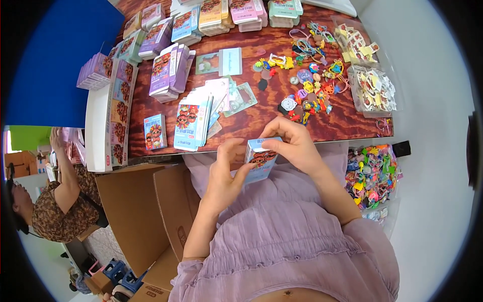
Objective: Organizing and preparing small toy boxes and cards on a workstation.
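We see a wooden table (352, 126), cut off toward twelve o'clock; a cardboard box (131, 206) at eight, partly hidden. The half-curled left hand (221, 181) grips a blue carton (260, 171) near centre, toward four; the right hand (297, 148) pinches its partly covered top.

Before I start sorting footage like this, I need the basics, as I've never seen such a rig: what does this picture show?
There is no machine: the work is done by hand. This one picture comes from a wide fisheye camera on the worker's head, looking down, so straight edges bend near the rim. The right hand has its grip at the top of a light-blue box; the left hand is at its left edge, how firmly I cannot tell. On the wooden table lie stacks of cartons, colourful trinkets and, at the right, clear packs of small pieces. An open cardboard box sits lower left, with another person beyond.
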`<state>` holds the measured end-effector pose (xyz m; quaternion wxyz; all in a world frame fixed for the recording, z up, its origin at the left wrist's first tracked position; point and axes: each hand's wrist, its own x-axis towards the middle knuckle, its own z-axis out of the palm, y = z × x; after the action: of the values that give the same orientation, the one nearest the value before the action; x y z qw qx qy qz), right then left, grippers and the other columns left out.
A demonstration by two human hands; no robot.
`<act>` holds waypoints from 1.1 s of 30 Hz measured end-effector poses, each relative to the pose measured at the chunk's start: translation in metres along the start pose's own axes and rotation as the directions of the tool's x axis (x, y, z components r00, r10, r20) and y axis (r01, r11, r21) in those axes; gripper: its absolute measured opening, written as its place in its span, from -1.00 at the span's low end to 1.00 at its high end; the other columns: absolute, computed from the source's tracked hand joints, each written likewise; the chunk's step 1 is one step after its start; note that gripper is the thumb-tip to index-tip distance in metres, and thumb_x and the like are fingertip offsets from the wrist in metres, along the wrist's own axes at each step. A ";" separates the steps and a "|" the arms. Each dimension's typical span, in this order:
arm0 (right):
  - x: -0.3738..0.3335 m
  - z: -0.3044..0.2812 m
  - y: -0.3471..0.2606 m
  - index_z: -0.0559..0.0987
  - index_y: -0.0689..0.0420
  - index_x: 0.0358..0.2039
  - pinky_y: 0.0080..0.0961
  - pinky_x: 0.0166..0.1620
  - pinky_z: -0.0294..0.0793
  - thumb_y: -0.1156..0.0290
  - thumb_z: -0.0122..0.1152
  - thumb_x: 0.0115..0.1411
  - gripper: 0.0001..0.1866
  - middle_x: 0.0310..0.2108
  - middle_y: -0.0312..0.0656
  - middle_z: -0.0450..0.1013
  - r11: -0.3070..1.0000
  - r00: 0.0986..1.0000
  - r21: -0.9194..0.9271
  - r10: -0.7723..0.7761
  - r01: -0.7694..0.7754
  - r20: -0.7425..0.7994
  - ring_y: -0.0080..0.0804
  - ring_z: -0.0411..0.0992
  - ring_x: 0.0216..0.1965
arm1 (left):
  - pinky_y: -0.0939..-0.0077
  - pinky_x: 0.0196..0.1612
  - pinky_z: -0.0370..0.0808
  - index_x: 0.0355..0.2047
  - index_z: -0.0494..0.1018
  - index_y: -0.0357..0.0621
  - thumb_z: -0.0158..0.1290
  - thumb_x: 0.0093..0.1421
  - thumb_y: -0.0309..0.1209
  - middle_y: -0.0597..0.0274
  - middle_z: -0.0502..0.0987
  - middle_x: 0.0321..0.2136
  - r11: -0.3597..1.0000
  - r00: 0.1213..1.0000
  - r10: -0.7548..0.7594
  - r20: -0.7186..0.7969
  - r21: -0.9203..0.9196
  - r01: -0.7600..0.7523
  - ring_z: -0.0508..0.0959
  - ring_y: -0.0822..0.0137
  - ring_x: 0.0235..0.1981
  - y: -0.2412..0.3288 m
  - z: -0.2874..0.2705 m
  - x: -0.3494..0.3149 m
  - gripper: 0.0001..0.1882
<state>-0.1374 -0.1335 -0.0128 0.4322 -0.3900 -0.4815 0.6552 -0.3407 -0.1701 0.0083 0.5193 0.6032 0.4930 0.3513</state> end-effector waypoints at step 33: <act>-0.016 -0.010 -0.005 0.68 0.25 -0.25 -0.44 -0.07 0.52 0.62 0.30 0.12 -0.84 -0.14 -0.09 0.60 0.956 0.981 -0.225 -0.178 0.190 0.072 -0.33 0.55 -0.12 | 0.50 -0.18 0.57 0.24 0.23 -0.13 0.12 0.15 -0.75 0.17 0.52 -0.15 0.976 0.998 -0.048 0.030 -0.211 0.053 0.57 0.40 -0.18 -0.011 -0.002 -0.005 -0.34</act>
<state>-0.1224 -0.1447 -0.0090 0.4307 -0.3744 -0.5992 0.5615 -0.3466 -0.1745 -0.0015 0.5954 0.5362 0.4614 0.3809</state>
